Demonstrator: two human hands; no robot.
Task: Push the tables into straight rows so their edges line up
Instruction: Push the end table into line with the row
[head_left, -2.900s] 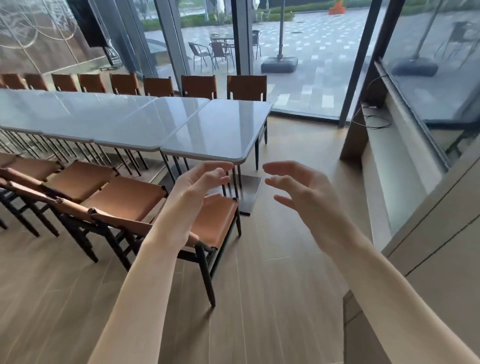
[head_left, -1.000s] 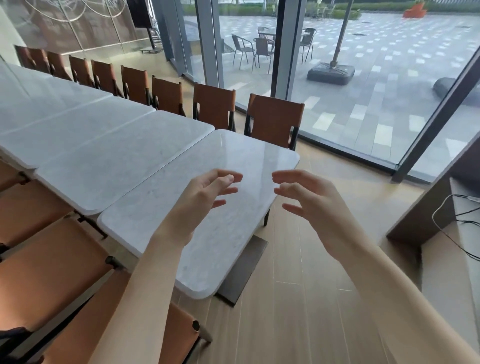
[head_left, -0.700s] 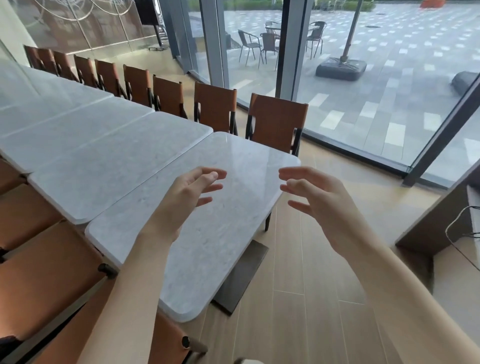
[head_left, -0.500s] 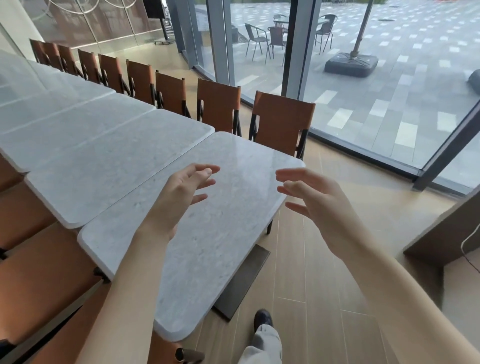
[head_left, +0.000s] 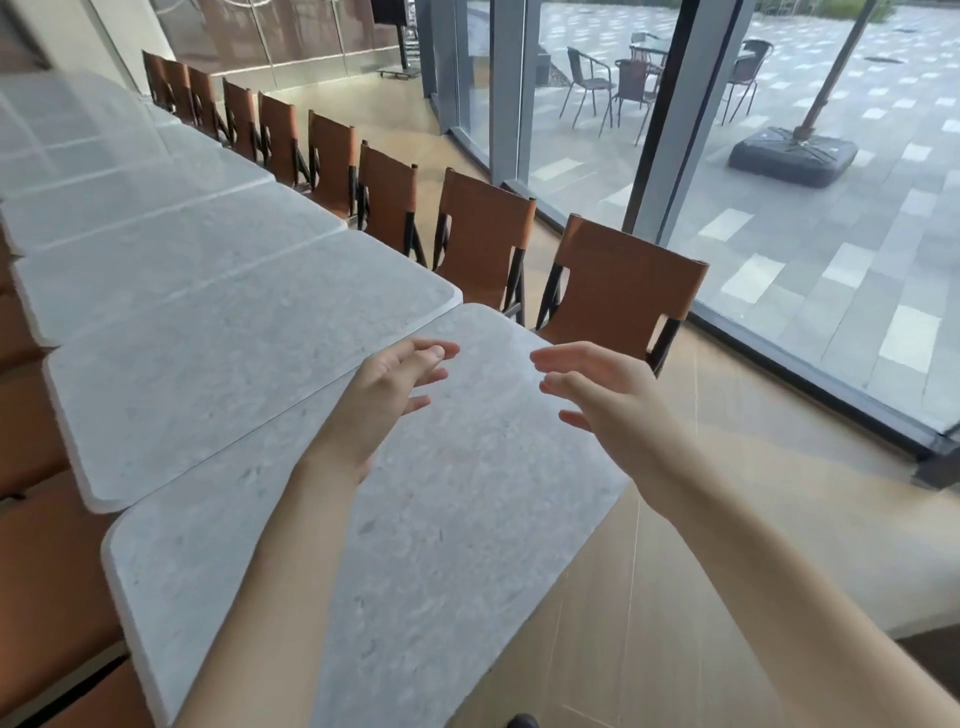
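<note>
Two bare forearms are seen, with no sleeves worn. The left hand (head_left: 387, 395) and right hand (head_left: 608, 400) are ungloved. A dark shoe tip (head_left: 521, 721) is glimpsed below.

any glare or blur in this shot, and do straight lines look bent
Head view: daylight from the glass wall puts a pale sheen on the far tabletops, washing out their seams; the left hand and right hand are slightly soft; wide-angle distortion bows the window frame and splays the near table.
</note>
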